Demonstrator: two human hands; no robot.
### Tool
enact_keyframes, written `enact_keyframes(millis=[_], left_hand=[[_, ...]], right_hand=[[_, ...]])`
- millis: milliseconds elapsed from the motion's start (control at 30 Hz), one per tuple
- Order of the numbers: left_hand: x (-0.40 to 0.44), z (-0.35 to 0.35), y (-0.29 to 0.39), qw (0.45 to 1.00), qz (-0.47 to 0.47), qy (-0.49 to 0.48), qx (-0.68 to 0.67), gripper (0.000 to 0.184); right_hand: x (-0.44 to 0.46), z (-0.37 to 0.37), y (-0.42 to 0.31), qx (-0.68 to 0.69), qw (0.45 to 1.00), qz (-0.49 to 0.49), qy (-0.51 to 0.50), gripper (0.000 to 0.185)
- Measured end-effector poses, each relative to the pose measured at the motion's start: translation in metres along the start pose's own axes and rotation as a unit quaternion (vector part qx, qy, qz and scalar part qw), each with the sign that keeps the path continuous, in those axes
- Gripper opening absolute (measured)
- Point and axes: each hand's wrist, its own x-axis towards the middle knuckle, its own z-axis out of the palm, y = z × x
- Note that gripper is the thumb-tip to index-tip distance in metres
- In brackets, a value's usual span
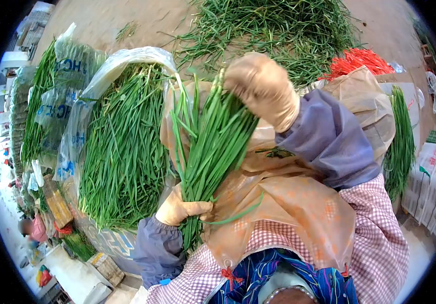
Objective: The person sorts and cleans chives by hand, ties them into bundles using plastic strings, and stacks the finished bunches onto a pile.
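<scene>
My left hand (177, 206), in a tan glove, is wrapped round the leafy part of a bunch of garlic chives (215, 144). The bunch slants up and away from me, its pale stem ends at the top, and a few leaves stick out to the left. One loose leaf (235, 212) trails to the right over my apron. Close beside the stem ends is my right hand (263, 88), also gloved and smeared by motion. Its fingers curl in toward the stems, but whether they grip any is not clear.
A large pile of chives (126, 147) lies at the left in clear plastic (126, 55), beside another wrapped bundle (61, 101). Loose greens (273, 30) spread on the floor ahead. Red ties (362, 63) and more chives (399, 137) are at the right. A person (36, 228) is far left.
</scene>
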Motion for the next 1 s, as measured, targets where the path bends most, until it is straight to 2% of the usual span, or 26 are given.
enact_keyframes(millis=[33, 67, 167, 200, 233, 267, 300, 367, 433, 467, 500, 567, 600, 633, 667, 700, 733, 767, 833, 900, 933, 967, 1000], left_hand=[[-0.001, 0.001, 0.000, 1.000, 0.000, 0.002, -0.003, 0.034], [-0.001, -0.002, -0.002, 1.000, 0.003, -0.008, 0.005, 0.034], [-0.002, 0.000, 0.001, 1.000, 0.006, -0.010, -0.002, 0.034], [-0.001, -0.002, -0.001, 1.000, 0.000, -0.018, -0.016, 0.035], [0.000, -0.003, -0.003, 1.000, 0.005, -0.011, -0.010, 0.039], [0.002, -0.003, -0.004, 1.000, 0.011, -0.004, -0.005, 0.043], [0.003, -0.003, -0.005, 1.000, 0.012, 0.001, 0.003, 0.046], [0.004, -0.005, -0.005, 1.000, 0.009, -0.003, 0.029, 0.049], [0.000, 0.004, 0.002, 0.997, 0.017, 0.028, 0.076, 0.052], [0.000, 0.004, 0.001, 0.994, 0.026, 0.024, 0.100, 0.059], [-0.001, 0.005, -0.001, 0.991, 0.040, 0.033, 0.123, 0.061], [-0.002, 0.008, -0.004, 0.982, 0.068, 0.045, 0.169, 0.064], [-0.004, 0.015, 0.001, 0.985, 0.061, 0.046, 0.152, 0.067], [-0.004, 0.016, 0.003, 0.979, 0.063, 0.046, 0.190, 0.067], [-0.005, 0.016, 0.004, 0.971, 0.064, 0.046, 0.227, 0.067], [-0.005, 0.016, 0.005, 0.961, 0.065, 0.046, 0.263, 0.068], [-0.002, 0.010, -0.005, 0.968, 0.061, 0.051, 0.240, 0.068], [-0.003, 0.008, -0.007, 0.963, 0.071, 0.052, 0.255, 0.068], [-0.003, 0.006, -0.008, 0.954, 0.088, 0.056, 0.281, 0.068], [-0.003, 0.008, -0.006, 0.946, 0.097, 0.059, 0.303, 0.068], [-0.003, 0.009, -0.004, 0.945, 0.096, 0.061, 0.306, 0.068], [-0.003, 0.011, -0.003, 0.945, 0.096, 0.062, 0.307, 0.067], [-0.002, 0.012, -0.002, 0.940, 0.090, 0.068, 0.321, 0.067]], right_hand=[[-0.002, 0.000, 0.000, 0.074, 0.990, 0.114, 0.034, 0.013], [-0.002, -0.006, 0.006, 0.142, 0.968, 0.201, 0.052, 0.013], [-0.001, -0.044, 0.051, 0.253, 0.856, 0.421, 0.162, 0.020], [-0.009, -0.059, 0.066, 0.064, 0.913, 0.395, 0.086, 0.023], [-0.010, -0.068, 0.072, -0.127, 0.929, 0.348, 0.008, 0.027], [-0.017, -0.072, 0.067, -0.319, 0.911, 0.259, -0.047, 0.033], [-0.016, -0.067, 0.051, -0.218, 0.950, 0.224, -0.004, 0.034], [-0.008, -0.060, 0.013, -0.067, 0.992, 0.108, -0.002, 0.035], [-0.007, -0.065, -0.005, -0.049, 0.989, 0.115, -0.078, 0.036], [-0.008, -0.063, -0.008, -0.010, 0.981, 0.181, -0.069, 0.035], [-0.010, -0.055, -0.006, 0.079, 0.977, 0.192, -0.049, 0.043], [-0.012, -0.041, -0.010, 0.025, 0.988, 0.130, -0.076, 0.046], [-0.012, -0.038, -0.012, -0.032, 0.984, 0.119, -0.131, 0.046], [-0.014, -0.036, -0.009, -0.006, 0.974, 0.149, -0.169, 0.036], [-0.018, -0.031, -0.001, 0.099, 0.939, 0.276, -0.179, 0.032], [-0.023, -0.026, 0.008, 0.201, 0.878, 0.395, -0.182, 0.028], [-0.029, -0.023, 0.016, 0.195, 0.901, 0.370, -0.116, 0.024], [-0.048, -0.007, 0.038, 0.145, 0.943, 0.299, 0.031, 0.024], [-0.043, -0.032, 0.056, 0.189, 0.879, 0.432, 0.074, 0.023], [-0.033, -0.055, 0.055, 0.282, 0.802, 0.509, 0.134, 0.023], [-0.034, -0.070, 0.053, 0.332, 0.813, 0.476, 0.042, 0.026], [-0.033, -0.072, 0.044, 0.335, 0.817, 0.469, -0.007, 0.029], [-0.035, -0.068, 0.031, 0.304, 0.845, 0.435, -0.060, 0.031]])
